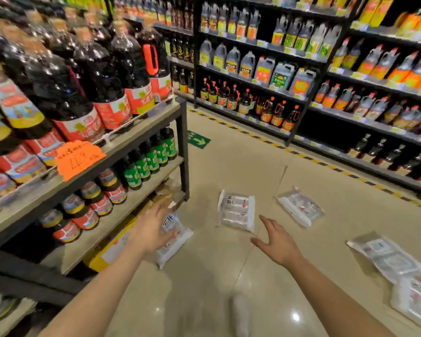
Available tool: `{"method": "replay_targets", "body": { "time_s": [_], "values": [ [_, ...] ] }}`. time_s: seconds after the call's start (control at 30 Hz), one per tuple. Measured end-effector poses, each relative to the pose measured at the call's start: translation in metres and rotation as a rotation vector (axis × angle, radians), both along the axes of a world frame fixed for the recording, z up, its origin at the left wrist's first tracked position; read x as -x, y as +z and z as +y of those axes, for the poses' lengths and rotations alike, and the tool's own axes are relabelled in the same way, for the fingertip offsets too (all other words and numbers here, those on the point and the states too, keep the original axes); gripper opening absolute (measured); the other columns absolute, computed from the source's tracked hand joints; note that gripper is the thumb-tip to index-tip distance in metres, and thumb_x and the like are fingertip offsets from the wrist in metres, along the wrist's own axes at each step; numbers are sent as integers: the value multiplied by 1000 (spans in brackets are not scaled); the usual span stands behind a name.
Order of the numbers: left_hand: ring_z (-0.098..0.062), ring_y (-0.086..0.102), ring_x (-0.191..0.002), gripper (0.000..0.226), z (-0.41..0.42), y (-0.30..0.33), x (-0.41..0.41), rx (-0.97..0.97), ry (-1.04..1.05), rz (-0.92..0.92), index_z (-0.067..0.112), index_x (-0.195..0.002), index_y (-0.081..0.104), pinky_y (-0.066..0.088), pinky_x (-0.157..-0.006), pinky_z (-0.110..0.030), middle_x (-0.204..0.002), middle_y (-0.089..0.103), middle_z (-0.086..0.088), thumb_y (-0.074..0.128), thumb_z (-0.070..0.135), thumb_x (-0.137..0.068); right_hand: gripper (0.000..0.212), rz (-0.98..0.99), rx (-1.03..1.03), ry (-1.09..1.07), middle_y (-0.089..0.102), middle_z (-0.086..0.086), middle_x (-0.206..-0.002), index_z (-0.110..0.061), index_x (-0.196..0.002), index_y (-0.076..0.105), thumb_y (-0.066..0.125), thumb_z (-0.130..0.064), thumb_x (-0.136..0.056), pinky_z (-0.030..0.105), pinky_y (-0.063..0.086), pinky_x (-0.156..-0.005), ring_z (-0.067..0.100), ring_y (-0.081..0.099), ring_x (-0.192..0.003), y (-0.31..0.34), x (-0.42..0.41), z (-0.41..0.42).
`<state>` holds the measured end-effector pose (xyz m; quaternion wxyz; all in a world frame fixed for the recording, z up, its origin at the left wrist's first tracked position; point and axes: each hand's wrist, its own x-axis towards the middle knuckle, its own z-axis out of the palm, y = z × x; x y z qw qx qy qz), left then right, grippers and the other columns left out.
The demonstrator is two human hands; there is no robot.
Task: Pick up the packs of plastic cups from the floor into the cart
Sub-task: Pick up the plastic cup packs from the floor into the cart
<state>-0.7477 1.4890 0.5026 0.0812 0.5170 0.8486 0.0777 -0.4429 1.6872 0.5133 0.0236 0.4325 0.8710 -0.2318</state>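
The left hand [153,229] grips one clear crinkly pack of plastic cups [174,239] at the foot of the grey metal shelf [141,122]; slick film could slip. The right hand [277,242] hovers spread, short of the next pack [237,210] on the beige floor [229,161]. No cart shows.

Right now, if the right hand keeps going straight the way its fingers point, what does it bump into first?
Most likely the pack of cups lying flat on the floor just ahead. The right hand is open, its fingers aimed up and slightly left toward it, with nothing between them. How high the hand is above the floor is unclear.
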Motion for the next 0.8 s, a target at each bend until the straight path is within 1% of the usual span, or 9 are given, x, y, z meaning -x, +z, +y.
{"method": "replay_targets", "body": {
  "time_s": [0.17,0.3,0.4,0.47,0.5,0.57,0.63,0.73,0.8],
  "values": [
    [-27,52,-114,63,7,-38,27,63,318,-58,14,-128,50,44,-90,-40,-123,54,-5,56,57,-82,80,-23,87,228,30,-4,-152,-30,-150,14,57,-53,-87,35,37,-105,17,34,-136,-24,80,83],
    [-29,47,-125,69,4,-74,35,95,536,-132,13,-135,47,42,-98,-41,-133,52,-8,57,56,-82,81,-32,168,381,29,-6,-153,-29,-150,16,60,-50,-86,33,36,-103,16,33,-138,-53,144,124],
    [-30,51,-120,70,-2,-100,34,96,673,-205,15,-134,46,48,-89,-44,-129,53,-8,55,57,-80,80,-98,228,466,30,-2,-152,-30,-150,14,59,-50,-87,33,34,-105,17,34,-137,-78,185,142],
    [-30,55,-114,72,-4,-123,38,71,768,-222,16,-130,49,51,-84,-44,-123,55,-7,45,63,-75,81,-107,262,525,31,0,-152,-30,-150,13,59,-50,-87,30,35,-103,17,35,-137,-100,210,149],
    [-32,56,-114,77,-3,-139,43,54,811,-242,15,-129,49,51,-85,-45,-123,56,-9,39,67,-73,81,-113,266,548,32,1,-151,-30,-150,13,60,-50,-87,30,35,-103,17,35,-136,-113,224,153],
    [-36,51,-119,85,-2,-176,57,64,878,-320,14,-134,45,48,-92,-49,-129,52,-12,35,70,-71,80,-134,271,570,34,1,-149,-31,-151,14,60,-49,-87,31,36,-101,19,38,-133,-145,251,159],
    [-34,43,-129,81,3,-217,69,99,971,-365,18,-142,36,44,-98,-49,-141,44,-10,42,68,-79,80,-135,309,575,36,2,-147,-32,-150,15,62,-46,-87,33,34,-103,21,39,-132,-183,275,162],
    [-30,42,-130,77,16,-282,85,41,1066,-341,19,-147,31,45,-96,-47,-144,43,-8,54,57,-85,80,-144,399,574,36,4,-146,-32,-150,17,64,-42,-86,28,29,-105,20,34,-135,-261,308,166],
    [-30,40,-132,76,25,-331,95,13,1109,-347,19,-149,27,42,-97,-46,-145,40,-10,59,49,-86,80,-156,413,569,38,7,-144,-30,-150,19,66,-40,-85,22,26,-101,21,37,-133,-323,329,172]
  ]
}}
